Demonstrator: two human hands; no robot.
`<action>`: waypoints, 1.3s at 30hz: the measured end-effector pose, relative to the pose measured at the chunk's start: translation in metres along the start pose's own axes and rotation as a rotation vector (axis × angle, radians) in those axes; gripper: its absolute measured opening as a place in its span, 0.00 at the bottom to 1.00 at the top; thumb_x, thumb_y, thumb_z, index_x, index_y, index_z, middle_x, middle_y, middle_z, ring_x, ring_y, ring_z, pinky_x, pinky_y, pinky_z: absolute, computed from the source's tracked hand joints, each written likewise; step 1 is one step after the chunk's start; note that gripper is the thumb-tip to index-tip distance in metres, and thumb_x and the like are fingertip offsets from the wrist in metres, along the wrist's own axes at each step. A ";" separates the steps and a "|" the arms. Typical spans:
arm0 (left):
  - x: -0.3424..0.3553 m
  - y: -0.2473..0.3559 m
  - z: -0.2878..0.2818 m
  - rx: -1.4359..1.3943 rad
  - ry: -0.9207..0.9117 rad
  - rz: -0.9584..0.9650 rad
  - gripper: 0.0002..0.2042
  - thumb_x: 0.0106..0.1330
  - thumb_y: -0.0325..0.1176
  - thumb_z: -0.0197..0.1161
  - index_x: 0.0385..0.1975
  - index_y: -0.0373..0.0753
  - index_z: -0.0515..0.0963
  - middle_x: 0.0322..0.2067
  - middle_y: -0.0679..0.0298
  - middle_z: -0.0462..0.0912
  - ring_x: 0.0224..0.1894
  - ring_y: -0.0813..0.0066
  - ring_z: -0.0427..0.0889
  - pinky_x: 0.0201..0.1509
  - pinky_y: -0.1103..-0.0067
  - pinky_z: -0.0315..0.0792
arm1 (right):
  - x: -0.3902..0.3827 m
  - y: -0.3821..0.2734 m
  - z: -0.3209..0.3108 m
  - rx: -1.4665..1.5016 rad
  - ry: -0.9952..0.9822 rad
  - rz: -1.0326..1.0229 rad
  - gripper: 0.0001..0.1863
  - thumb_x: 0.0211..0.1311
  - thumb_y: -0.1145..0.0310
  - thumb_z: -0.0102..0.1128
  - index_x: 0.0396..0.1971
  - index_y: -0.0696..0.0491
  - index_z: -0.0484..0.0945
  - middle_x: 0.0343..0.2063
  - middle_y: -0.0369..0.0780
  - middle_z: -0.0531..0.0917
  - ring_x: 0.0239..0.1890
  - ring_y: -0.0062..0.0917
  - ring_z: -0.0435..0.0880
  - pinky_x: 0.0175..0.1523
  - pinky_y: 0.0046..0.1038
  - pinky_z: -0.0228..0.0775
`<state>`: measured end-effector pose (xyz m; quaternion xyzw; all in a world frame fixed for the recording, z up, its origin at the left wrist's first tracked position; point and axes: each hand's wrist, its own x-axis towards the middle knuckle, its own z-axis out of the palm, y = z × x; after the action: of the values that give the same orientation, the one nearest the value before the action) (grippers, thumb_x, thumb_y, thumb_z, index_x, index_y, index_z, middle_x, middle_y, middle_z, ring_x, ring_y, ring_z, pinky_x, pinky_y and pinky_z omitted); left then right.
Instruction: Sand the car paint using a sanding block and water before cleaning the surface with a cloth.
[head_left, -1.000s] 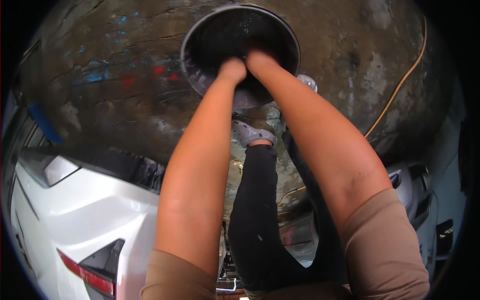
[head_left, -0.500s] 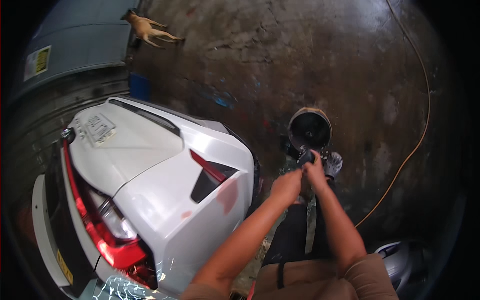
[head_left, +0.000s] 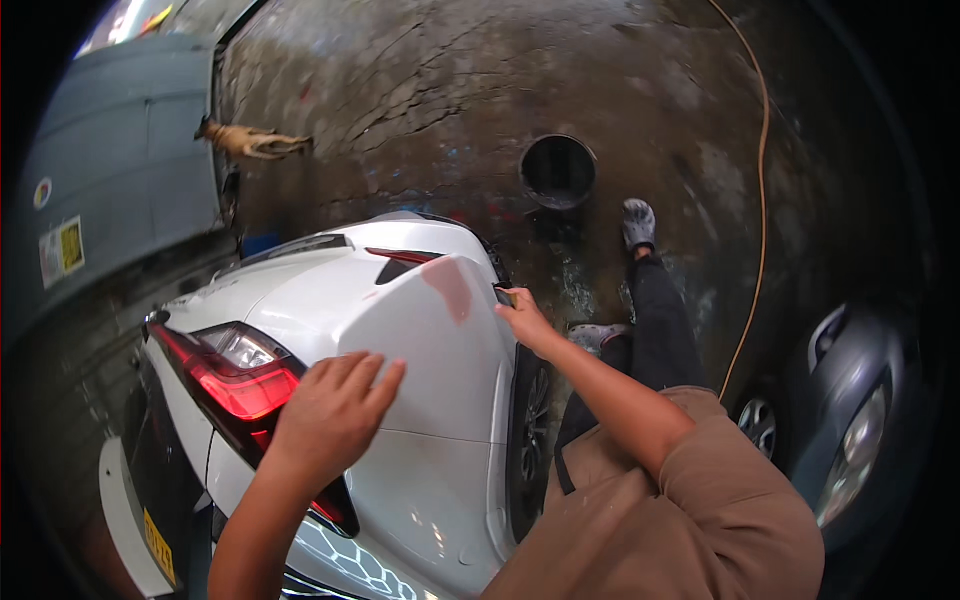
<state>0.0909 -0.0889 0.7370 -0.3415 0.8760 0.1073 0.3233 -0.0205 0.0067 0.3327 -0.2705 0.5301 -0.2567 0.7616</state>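
Note:
Beside me stands a white car (head_left: 440, 385), its rear corner carrying a red tail light (head_left: 243, 378). A dull pinkish patch (head_left: 448, 287) marks the paint above the rear wheel (head_left: 530, 430). My left hand (head_left: 332, 408) is open, fingers spread, over the bodywork beside the tail light; whether it touches is unclear. At the far side of the patch, close to the panel's edge, my right hand (head_left: 526, 318) grips a small dark pad with a yellow edge (head_left: 506, 296). My fingers partly cover that pad.
A black bucket (head_left: 593, 168) stands on the wet, cracked floor (head_left: 420, 90). Further left, a tan dog (head_left: 255, 141) lies near a grey metal panel (head_left: 110, 140). An orange hose (head_left: 765, 160) runs along the right, past a dark grey car (head_left: 850, 410).
Both hands were together by the bucket. They have parted and moved left to the car, the right carrying the dark pad. My body has turned and stepped away from the bucket.

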 end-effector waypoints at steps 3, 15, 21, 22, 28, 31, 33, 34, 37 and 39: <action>-0.017 -0.002 0.008 0.043 0.041 0.051 0.18 0.63 0.30 0.59 0.54 0.38 0.77 0.48 0.56 0.82 0.53 0.62 0.80 0.55 0.69 0.74 | -0.012 0.018 0.019 0.040 0.069 -0.092 0.36 0.62 0.69 0.59 0.71 0.57 0.59 0.66 0.47 0.62 0.70 0.38 0.61 0.72 0.30 0.54; 0.040 -0.003 0.045 -0.015 0.010 0.070 0.15 0.64 0.35 0.65 0.49 0.42 0.78 0.33 0.61 0.82 0.37 0.62 0.82 0.40 0.69 0.77 | 0.014 0.028 0.101 0.049 0.136 -0.240 0.40 0.77 0.45 0.37 0.71 0.67 0.51 0.75 0.57 0.44 0.78 0.46 0.41 0.78 0.36 0.35; 0.016 -0.008 0.051 -0.028 -0.149 -0.159 0.11 0.66 0.37 0.62 0.45 0.41 0.79 0.35 0.59 0.86 0.35 0.60 0.85 0.41 0.68 0.76 | -0.063 0.008 0.149 -0.087 0.166 -0.521 0.41 0.77 0.44 0.37 0.72 0.66 0.49 0.74 0.59 0.42 0.77 0.48 0.41 0.79 0.39 0.34; 0.022 -0.012 0.057 -0.037 -0.141 -0.138 0.11 0.66 0.37 0.62 0.45 0.41 0.79 0.35 0.59 0.86 0.35 0.60 0.85 0.41 0.68 0.76 | -0.078 0.023 0.140 -0.132 0.141 -0.580 0.41 0.77 0.45 0.37 0.72 0.65 0.48 0.74 0.58 0.43 0.77 0.49 0.41 0.79 0.39 0.34; 0.047 -0.010 0.046 -0.078 -0.196 -0.117 0.12 0.66 0.38 0.62 0.45 0.41 0.79 0.31 0.58 0.85 0.35 0.58 0.84 0.42 0.67 0.76 | 0.001 0.027 0.109 -0.105 0.258 -0.273 0.39 0.77 0.49 0.39 0.74 0.61 0.43 0.75 0.56 0.43 0.78 0.46 0.39 0.79 0.40 0.33; 0.021 -0.016 0.054 -0.110 -0.210 -0.191 0.12 0.66 0.38 0.62 0.46 0.42 0.79 0.30 0.57 0.85 0.34 0.57 0.84 0.42 0.67 0.76 | -0.064 0.022 0.143 -0.073 0.116 -0.613 0.37 0.77 0.53 0.41 0.74 0.62 0.45 0.74 0.56 0.46 0.78 0.46 0.42 0.79 0.41 0.35; 0.028 -0.011 0.046 -0.112 -0.183 -0.164 0.13 0.65 0.39 0.62 0.46 0.42 0.79 0.29 0.56 0.84 0.35 0.57 0.84 0.42 0.67 0.76 | -0.044 0.041 0.127 -0.052 0.161 -0.549 0.37 0.77 0.54 0.42 0.74 0.62 0.45 0.74 0.56 0.46 0.78 0.46 0.43 0.79 0.40 0.35; 0.033 -0.007 0.039 -0.097 -0.181 -0.139 0.13 0.65 0.39 0.62 0.46 0.42 0.79 0.29 0.56 0.84 0.35 0.57 0.84 0.42 0.67 0.76 | -0.023 0.061 0.124 -0.024 0.200 -0.472 0.37 0.77 0.54 0.42 0.74 0.63 0.45 0.75 0.55 0.46 0.78 0.46 0.43 0.79 0.40 0.35; 0.042 -0.009 0.041 -0.125 -0.205 -0.179 0.14 0.65 0.40 0.63 0.47 0.42 0.79 0.28 0.56 0.83 0.35 0.56 0.83 0.42 0.66 0.75 | 0.013 0.048 0.135 -0.296 0.303 -0.611 0.35 0.77 0.56 0.42 0.73 0.63 0.48 0.75 0.54 0.46 0.77 0.46 0.44 0.79 0.40 0.35; 0.029 -0.014 0.047 -0.144 -0.244 -0.231 0.15 0.64 0.40 0.63 0.48 0.42 0.79 0.28 0.55 0.83 0.35 0.55 0.83 0.42 0.65 0.75 | -0.044 0.020 0.144 -0.042 0.194 -0.646 0.34 0.78 0.56 0.41 0.72 0.64 0.50 0.74 0.56 0.48 0.77 0.46 0.44 0.79 0.39 0.36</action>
<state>0.1079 -0.0953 0.6827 -0.4463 0.7753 0.1725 0.4122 0.1042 0.0704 0.3904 -0.4145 0.4921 -0.4982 0.5812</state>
